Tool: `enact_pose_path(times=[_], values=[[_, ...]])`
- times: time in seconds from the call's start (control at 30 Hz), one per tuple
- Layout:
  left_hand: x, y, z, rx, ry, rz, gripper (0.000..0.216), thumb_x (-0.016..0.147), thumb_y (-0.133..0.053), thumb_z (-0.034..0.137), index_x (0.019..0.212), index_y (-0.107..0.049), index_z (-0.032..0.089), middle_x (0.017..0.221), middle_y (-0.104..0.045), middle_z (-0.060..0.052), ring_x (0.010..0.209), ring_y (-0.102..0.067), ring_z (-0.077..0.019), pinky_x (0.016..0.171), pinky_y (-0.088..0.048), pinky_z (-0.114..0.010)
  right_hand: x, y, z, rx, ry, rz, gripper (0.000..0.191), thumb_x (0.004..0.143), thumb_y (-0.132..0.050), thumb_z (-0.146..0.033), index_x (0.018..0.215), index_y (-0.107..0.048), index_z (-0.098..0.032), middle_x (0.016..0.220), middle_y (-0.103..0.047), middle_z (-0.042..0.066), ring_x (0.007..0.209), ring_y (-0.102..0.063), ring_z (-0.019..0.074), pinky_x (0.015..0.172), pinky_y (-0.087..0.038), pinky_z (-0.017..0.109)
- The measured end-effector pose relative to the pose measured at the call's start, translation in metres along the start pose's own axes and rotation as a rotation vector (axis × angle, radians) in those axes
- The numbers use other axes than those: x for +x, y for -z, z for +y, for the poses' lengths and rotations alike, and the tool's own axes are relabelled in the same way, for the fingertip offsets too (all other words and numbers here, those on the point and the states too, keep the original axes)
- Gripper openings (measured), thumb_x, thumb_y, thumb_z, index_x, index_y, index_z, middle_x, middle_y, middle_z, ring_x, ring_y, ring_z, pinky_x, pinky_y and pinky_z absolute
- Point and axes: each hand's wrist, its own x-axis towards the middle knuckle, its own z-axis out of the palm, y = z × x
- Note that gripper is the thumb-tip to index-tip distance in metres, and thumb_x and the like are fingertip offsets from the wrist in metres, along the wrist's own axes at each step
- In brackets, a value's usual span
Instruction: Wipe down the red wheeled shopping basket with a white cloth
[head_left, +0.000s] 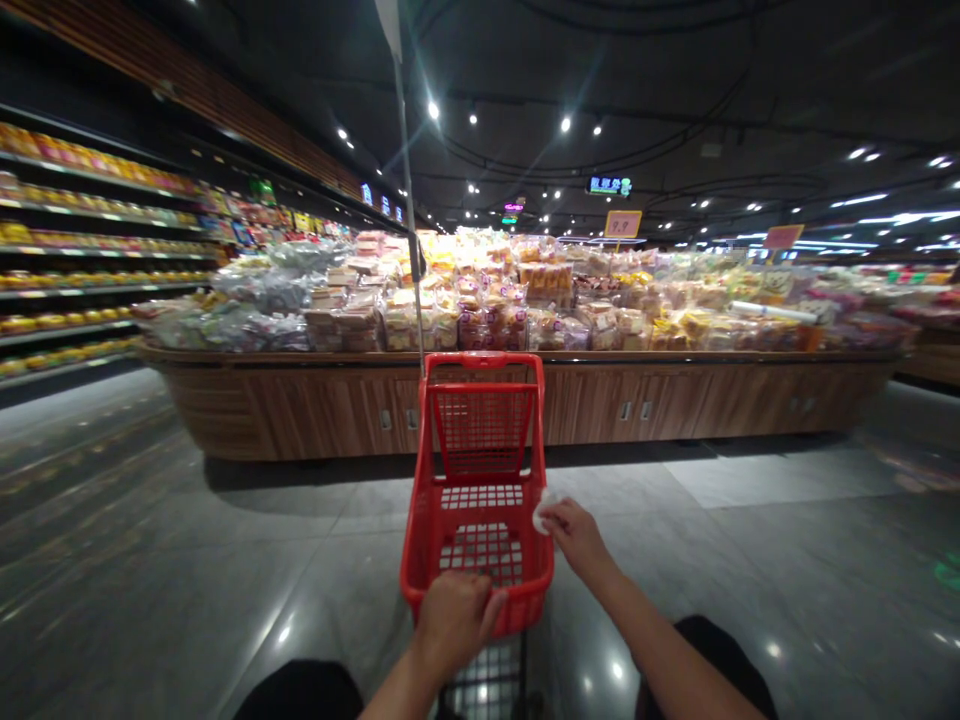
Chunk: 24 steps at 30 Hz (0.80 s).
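Observation:
A red plastic shopping basket (480, 470) rides on a cart in front of me, with nothing visible inside it. My left hand (454, 618) is closed over the basket's near rim. My right hand (574, 532) hovers at the basket's right rim, its fingers pinched on a small white crumpled thing (541, 512), perhaps paper. A thin pole (409, 220) with a flag rises from the cart's far left.
A long wooden display island (600, 400) piled with bagged breads and snacks spans the aisle ahead. Stocked shelves (82, 260) line the left wall. Glossy grey floor tiles (187, 560) spread on both sides. Price signs (622, 224) stand above the goods.

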Motion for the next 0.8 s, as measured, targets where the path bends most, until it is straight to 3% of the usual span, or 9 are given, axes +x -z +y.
enact_pose_path(times=[0.13, 0.27, 0.37, 0.57, 0.8], values=[[0.0, 0.001, 0.0, -0.017, 0.0, 0.014, 0.046, 0.09, -0.026, 0.044, 0.074, -0.062, 0.02, 0.075, -0.068, -0.006, 0.073, -0.062, -0.0191, 0.068, -0.041, -0.03, -0.016, -0.005, -0.001, 0.035, -0.048, 0.074, 0.013, 0.076, -0.053, -0.02, 0.078, -0.065, -0.018, 0.077, -0.061, 0.003, 0.073, -0.056, 0.0157, 0.068, -0.043, 0.026], [-0.001, 0.003, -0.002, -0.021, -0.022, 0.033, 0.045, 0.09, -0.027, 0.043, 0.073, -0.062, 0.02, 0.073, -0.068, -0.006, 0.071, -0.062, -0.0182, 0.067, -0.041, -0.029, -0.043, -0.003, -0.005, 0.101, -0.083, -0.058, 0.006, 0.072, -0.056, -0.018, 0.071, -0.062, -0.018, 0.072, -0.062, 0.001, 0.067, -0.056, 0.0145, 0.062, -0.042, 0.023], [-0.003, 0.005, -0.006, -0.037, -0.037, 0.038, 0.044, 0.089, -0.028, 0.043, 0.072, -0.062, 0.02, 0.072, -0.068, -0.006, 0.069, -0.062, -0.0182, 0.064, -0.04, -0.029, -0.033, 0.0, -0.01, 0.083, -0.092, -0.076, 0.005, 0.07, -0.056, -0.018, 0.07, -0.061, -0.018, 0.069, -0.063, 0.0, 0.064, -0.056, 0.014, 0.06, -0.041, 0.023], [-0.002, 0.008, -0.007, -0.082, -0.037, 0.039, 0.043, 0.088, -0.03, 0.042, 0.068, -0.061, 0.02, 0.066, -0.067, -0.005, 0.065, -0.062, -0.0169, 0.059, -0.037, -0.026, 0.011, 0.0, -0.013, 0.059, -0.097, 0.07, 0.007, 0.07, -0.052, -0.018, 0.066, -0.058, -0.018, 0.069, -0.064, 0.0, 0.066, -0.058, 0.015, 0.065, -0.043, 0.025], [-0.005, 0.007, -0.012, -0.078, -0.035, 0.03, 0.043, 0.087, -0.03, 0.045, 0.068, -0.06, 0.02, 0.068, -0.066, -0.004, 0.065, -0.06, -0.0163, 0.059, -0.036, -0.026, -0.021, -0.006, -0.008, 0.068, -0.128, -0.022, 0.006, 0.067, -0.055, -0.019, 0.061, -0.057, -0.018, 0.061, -0.061, -0.001, 0.06, -0.056, 0.0147, 0.059, -0.041, 0.024]])
